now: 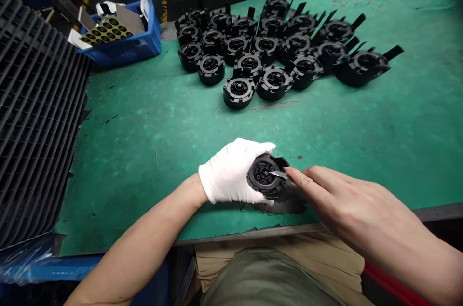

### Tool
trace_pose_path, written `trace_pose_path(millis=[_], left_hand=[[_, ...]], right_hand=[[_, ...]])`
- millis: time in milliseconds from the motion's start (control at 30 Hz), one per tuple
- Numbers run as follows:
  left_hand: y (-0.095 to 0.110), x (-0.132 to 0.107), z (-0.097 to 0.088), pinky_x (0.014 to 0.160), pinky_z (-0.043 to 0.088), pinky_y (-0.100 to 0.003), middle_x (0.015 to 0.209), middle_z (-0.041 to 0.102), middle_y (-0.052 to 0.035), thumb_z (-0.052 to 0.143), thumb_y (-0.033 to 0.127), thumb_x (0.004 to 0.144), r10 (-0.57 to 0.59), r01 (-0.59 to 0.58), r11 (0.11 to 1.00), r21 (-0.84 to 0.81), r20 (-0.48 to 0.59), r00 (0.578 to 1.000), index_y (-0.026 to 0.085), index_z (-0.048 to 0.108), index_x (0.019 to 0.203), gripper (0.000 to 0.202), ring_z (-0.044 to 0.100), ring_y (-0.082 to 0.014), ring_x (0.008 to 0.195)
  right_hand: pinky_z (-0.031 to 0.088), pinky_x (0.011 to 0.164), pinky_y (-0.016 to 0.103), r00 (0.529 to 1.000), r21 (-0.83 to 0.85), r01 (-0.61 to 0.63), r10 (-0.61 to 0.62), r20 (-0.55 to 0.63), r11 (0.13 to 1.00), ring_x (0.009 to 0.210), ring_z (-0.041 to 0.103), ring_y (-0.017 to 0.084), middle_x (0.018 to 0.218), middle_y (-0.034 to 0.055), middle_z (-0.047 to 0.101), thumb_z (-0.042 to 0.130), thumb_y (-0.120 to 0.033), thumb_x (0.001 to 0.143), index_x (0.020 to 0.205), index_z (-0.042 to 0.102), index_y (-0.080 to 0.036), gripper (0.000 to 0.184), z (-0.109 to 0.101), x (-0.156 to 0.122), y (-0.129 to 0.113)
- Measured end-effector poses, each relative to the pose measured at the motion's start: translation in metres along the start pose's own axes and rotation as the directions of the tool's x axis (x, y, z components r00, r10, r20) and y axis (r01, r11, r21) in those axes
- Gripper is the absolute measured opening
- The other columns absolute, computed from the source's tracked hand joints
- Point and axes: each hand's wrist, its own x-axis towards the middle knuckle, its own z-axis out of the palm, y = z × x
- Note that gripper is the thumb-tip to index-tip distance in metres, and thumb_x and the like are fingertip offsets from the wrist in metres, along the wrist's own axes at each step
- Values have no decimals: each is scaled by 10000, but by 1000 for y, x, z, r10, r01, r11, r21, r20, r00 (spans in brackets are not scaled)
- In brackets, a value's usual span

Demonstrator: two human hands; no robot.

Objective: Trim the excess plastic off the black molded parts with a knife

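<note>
Take the round black part (265, 176) in the gloved left hand (233, 173) as the dial's centre, with 12 pointing away from the person. It sits near the green tabletop's (162, 118) front edge, which runs past at 6; whether it rests on the surface or is held just above is hard to tell. The left fingers curl round its rim from 9, gripping it. The bare right hand (336, 195) comes in from 4, its fingers pinched closed on a pointed metal tool (278, 174), whose tip reaches the part's face; contact is unclear. A worn dark patch (285, 205) shows at 5.

Open green surface spreads towards 10 and 2, with a clear band at 12 before the group of similar black parts (267, 46), fanned from 11 to past 1. A blue bin (119, 53) bounds the room between 10 and 11; a dark slatted rack (36, 103) closes the left side from 9 to 10.
</note>
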Motion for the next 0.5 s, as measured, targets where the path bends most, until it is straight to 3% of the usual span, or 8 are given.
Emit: trace_pose_path(millis=[100,200,300,500], left_hand=[[2,2,-3,1317,714,-658,1593,895,-216,1106,653,830,0,0,1000,-12,-8,1000,207,747,1621,976,884,-496,1481],[7,5,-8,1145,750,-580,1318,941,-147,1058,648,872,-5,6,1000,-28,41,999,238,788,1400,721,941,-435,1215],[11,8,-11,1037,735,-525,1174,912,-101,1031,628,886,-8,10,1000,-28,59,998,264,765,1234,569,923,-386,1062],[7,7,-9,1059,731,-540,1235,905,-132,1039,684,864,2,-1,1000,-31,39,999,263,764,1223,618,922,-422,1127]], right_hand=[[433,627,366,999,69,-43,44,-18,997,732,658,197,980,23,717,513,-12,1184,1651,683,-147,515,6,-9,1],[479,654,379,996,78,-90,89,9,993,764,696,213,1057,53,768,549,-110,1245,1705,650,-170,475,10,-14,2],[430,621,402,995,13,-104,104,-3,994,721,655,230,999,52,738,501,-69,1212,1681,670,-196,514,12,-12,2],[422,594,392,999,-4,-35,35,-15,999,711,662,232,965,66,729,468,61,1095,1621,704,-182,625,8,-2,4]])
